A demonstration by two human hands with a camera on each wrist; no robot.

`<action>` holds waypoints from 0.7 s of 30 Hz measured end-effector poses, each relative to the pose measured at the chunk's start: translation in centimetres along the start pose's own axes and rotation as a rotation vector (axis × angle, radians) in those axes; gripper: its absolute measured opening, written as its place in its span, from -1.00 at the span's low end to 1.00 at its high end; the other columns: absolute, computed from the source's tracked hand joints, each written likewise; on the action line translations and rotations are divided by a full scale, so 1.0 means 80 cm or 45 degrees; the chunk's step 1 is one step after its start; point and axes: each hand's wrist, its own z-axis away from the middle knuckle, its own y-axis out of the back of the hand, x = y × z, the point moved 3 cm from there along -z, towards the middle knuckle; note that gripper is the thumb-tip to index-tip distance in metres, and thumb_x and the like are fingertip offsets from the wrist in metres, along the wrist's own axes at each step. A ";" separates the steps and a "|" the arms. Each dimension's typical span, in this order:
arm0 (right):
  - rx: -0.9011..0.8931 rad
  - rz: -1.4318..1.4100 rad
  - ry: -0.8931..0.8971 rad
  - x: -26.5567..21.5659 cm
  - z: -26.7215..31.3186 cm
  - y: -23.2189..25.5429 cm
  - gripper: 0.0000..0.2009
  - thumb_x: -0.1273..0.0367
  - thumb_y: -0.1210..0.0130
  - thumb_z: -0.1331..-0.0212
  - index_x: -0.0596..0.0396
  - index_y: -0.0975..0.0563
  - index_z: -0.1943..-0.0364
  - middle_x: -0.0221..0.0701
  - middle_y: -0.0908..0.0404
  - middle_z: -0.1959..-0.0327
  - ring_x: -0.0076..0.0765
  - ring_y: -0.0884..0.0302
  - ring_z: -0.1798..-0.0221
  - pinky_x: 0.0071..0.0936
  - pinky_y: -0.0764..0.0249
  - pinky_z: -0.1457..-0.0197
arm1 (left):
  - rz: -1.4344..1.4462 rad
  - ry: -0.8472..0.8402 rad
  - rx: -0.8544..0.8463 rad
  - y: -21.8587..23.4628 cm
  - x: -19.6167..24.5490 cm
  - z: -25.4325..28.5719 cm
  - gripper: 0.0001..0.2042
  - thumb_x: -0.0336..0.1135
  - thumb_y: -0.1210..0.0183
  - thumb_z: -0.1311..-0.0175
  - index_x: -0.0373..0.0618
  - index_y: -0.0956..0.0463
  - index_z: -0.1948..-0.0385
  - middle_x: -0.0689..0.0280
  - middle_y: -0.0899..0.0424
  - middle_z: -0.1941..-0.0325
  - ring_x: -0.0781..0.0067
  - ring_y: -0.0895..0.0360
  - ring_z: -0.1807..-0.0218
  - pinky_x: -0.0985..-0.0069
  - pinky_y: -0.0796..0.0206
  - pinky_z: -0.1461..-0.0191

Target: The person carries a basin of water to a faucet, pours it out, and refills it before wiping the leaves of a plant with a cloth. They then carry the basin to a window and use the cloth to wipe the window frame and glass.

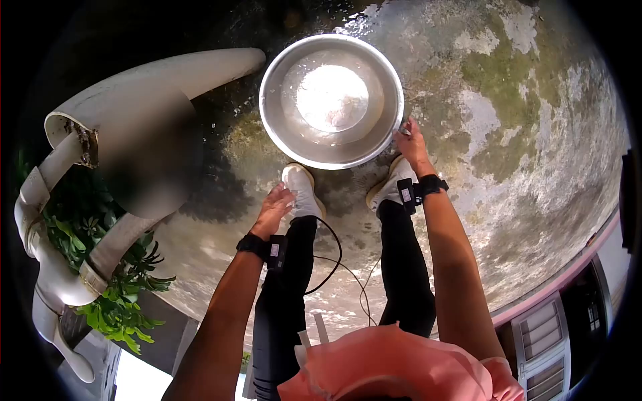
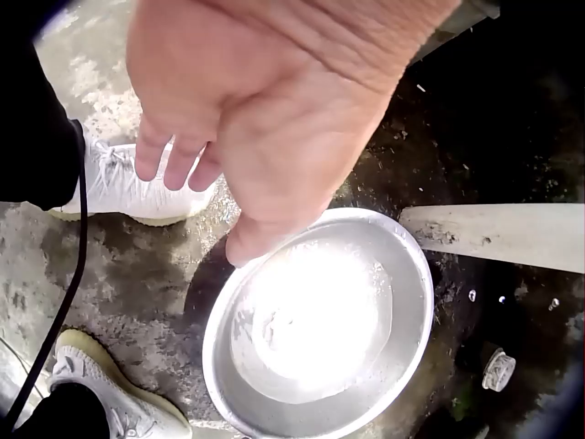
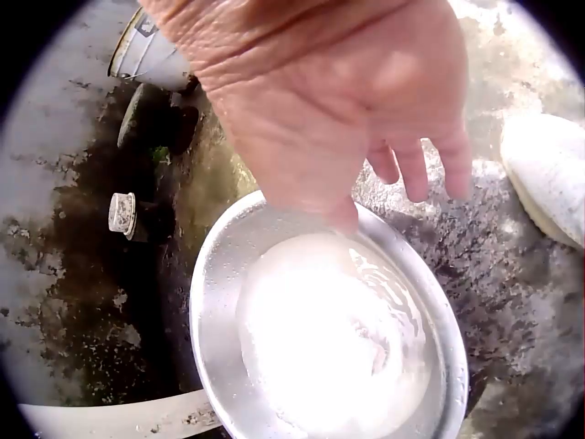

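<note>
A round metal basin [image 1: 272,112] holding water stands on the ground in front of the shoes, with bright sunlight glaring off the water. My right hand [image 1: 412,146] is at the basin's near right rim. Seen in the right wrist view, its thumb overlaps the rim [image 3: 206,265] while the other fingers hang loosely outside it. Lower and to the left, my left hand [image 1: 273,210] hovers beside the left shoe [image 1: 298,182], its fingers relaxed and holding nothing. The left wrist view shows that hand's thumb reaching over the edge of the basin [image 2: 411,306] in the picture.
Thick white pipes [image 1: 221,72] run along the left, above a leafy plant [image 1: 124,311]. A black cable [image 1: 340,248] loops between the legs. On the wet ground lies a small white cap [image 2: 499,370]. A bucket [image 3: 157,57] appears in the right wrist view.
</note>
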 end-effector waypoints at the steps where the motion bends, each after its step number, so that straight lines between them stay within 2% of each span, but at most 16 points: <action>1: 0.018 -0.111 0.055 0.001 -0.015 -0.004 -0.42 0.38 -0.13 -0.10 0.24 -0.18 -0.20 -0.29 -0.46 0.00 -0.50 -0.43 0.06 -0.53 -0.38 0.02 | 0.038 -0.055 0.042 -0.002 0.002 -0.018 -0.33 -0.27 -0.18 -0.13 -0.10 -0.02 -0.27 0.20 -0.25 -0.24 0.33 -0.21 -0.25 0.32 -0.17 -0.22; 4: -0.019 -0.566 0.257 -0.035 -0.035 -0.010 -0.47 0.40 -0.14 -0.10 0.22 -0.23 -0.16 -0.32 -0.48 0.06 -0.52 -0.44 0.11 -0.55 -0.38 0.05 | 0.129 -0.219 0.150 -0.015 0.024 -0.065 -0.31 -0.30 -0.16 -0.13 -0.08 0.03 -0.29 0.22 -0.18 -0.28 0.33 -0.16 -0.28 0.30 -0.18 -0.19; 6: 0.050 -0.485 0.297 -0.050 -0.048 -0.013 -0.55 0.46 -0.09 -0.11 0.22 -0.28 -0.10 -0.35 -0.50 0.13 -0.52 -0.44 0.15 -0.57 -0.38 0.06 | 0.148 -0.305 0.207 -0.022 0.054 -0.086 -0.31 -0.33 -0.14 -0.13 -0.03 0.04 -0.29 0.23 -0.17 -0.28 0.33 -0.16 -0.27 0.28 -0.20 -0.16; 9: 0.257 -0.359 0.439 -0.051 -0.058 -0.025 -0.73 0.46 -0.08 -0.11 0.19 -0.39 0.09 -0.35 -0.54 0.26 -0.49 -0.46 0.22 -0.53 -0.39 0.12 | 0.230 -0.385 0.057 -0.029 0.096 -0.100 -0.34 -0.40 -0.10 -0.11 0.07 0.01 -0.29 0.26 -0.22 -0.23 0.35 -0.20 -0.21 0.22 -0.21 -0.10; 10: 0.349 -0.302 0.456 -0.046 -0.062 -0.031 -0.74 0.44 -0.08 -0.11 0.19 -0.40 0.12 -0.33 -0.55 0.29 -0.47 -0.47 0.24 -0.51 -0.40 0.14 | 0.345 -0.329 0.047 -0.028 0.100 -0.107 -0.40 -0.50 -0.05 -0.06 0.12 -0.11 -0.22 0.33 -0.31 -0.10 0.37 -0.28 -0.10 0.17 -0.26 -0.05; 12: 0.610 -0.162 0.549 -0.045 -0.065 -0.038 -0.78 0.39 -0.10 -0.08 0.18 -0.42 0.21 -0.27 -0.56 0.40 -0.38 -0.51 0.35 -0.43 -0.42 0.22 | 0.308 -0.335 0.001 -0.020 0.100 -0.107 -0.44 -0.55 -0.01 -0.01 0.08 -0.19 -0.14 0.38 -0.33 0.03 0.38 -0.32 -0.03 0.15 -0.28 -0.05; 13: 0.618 -0.142 0.565 -0.047 -0.065 -0.041 -0.78 0.39 -0.10 -0.08 0.18 -0.43 0.21 -0.27 -0.56 0.41 -0.36 -0.51 0.36 -0.43 -0.42 0.23 | 0.286 -0.337 -0.022 -0.016 0.101 -0.104 -0.46 -0.58 0.00 0.02 0.07 -0.22 -0.11 0.40 -0.35 0.09 0.39 -0.34 0.00 0.15 -0.29 -0.05; 14: 0.628 -0.118 0.581 -0.048 -0.063 -0.039 -0.78 0.38 -0.10 -0.08 0.18 -0.43 0.22 -0.27 -0.56 0.42 -0.34 -0.52 0.37 -0.43 -0.42 0.24 | 0.316 -0.295 0.018 -0.012 0.096 -0.099 -0.48 -0.64 0.05 0.10 0.02 -0.28 -0.01 0.43 -0.30 0.26 0.40 -0.37 0.10 0.16 -0.32 -0.07; 17: 0.612 -0.144 0.580 -0.063 -0.041 -0.020 -0.79 0.38 -0.11 -0.07 0.16 -0.44 0.24 -0.31 -0.56 0.45 -0.39 -0.49 0.40 -0.44 -0.42 0.27 | 0.371 -0.343 -0.063 -0.023 0.098 -0.057 -0.48 -0.66 0.07 0.11 -0.02 -0.27 -0.01 0.44 -0.25 0.33 0.42 -0.37 0.13 0.20 -0.33 -0.11; 18: 0.593 -0.163 0.552 -0.075 -0.029 -0.009 -0.79 0.38 -0.12 -0.07 0.16 -0.44 0.24 -0.32 -0.56 0.46 -0.41 -0.48 0.41 -0.45 -0.42 0.27 | 0.404 -0.347 -0.117 -0.022 0.096 -0.042 -0.44 -0.69 0.10 0.11 -0.07 -0.22 -0.07 0.37 -0.34 0.19 0.35 -0.37 0.03 0.20 -0.33 -0.13; 21: 0.547 -0.196 0.472 -0.099 0.020 0.032 -0.80 0.40 -0.13 -0.06 0.16 -0.45 0.25 -0.38 -0.53 0.46 -0.52 -0.43 0.40 -0.52 -0.39 0.27 | 0.383 -0.338 -0.202 -0.029 0.097 0.028 -0.37 -0.71 0.12 0.10 -0.11 -0.13 -0.16 0.24 -0.35 -0.02 0.25 -0.33 -0.11 0.20 -0.30 -0.17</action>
